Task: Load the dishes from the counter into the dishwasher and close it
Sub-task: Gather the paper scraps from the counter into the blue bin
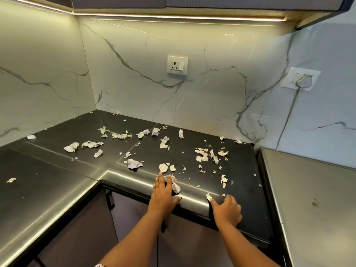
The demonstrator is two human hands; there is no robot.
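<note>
We spot no dishes, no dishwasher, so loading looks unstarted: scraps [133, 163] litter the surface [240, 170], left hand [163, 197] flat, right hand [227, 211] curled, contents unclear.

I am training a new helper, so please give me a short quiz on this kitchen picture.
1. True or false: plates stand on the counter.
2. Which hand reaches farther onto the counter, the left hand or the right hand?
3. The scraps are: A in one heap; B scattered; C in a bowl.
Key: 1 false; 2 left hand; 3 B.
</note>
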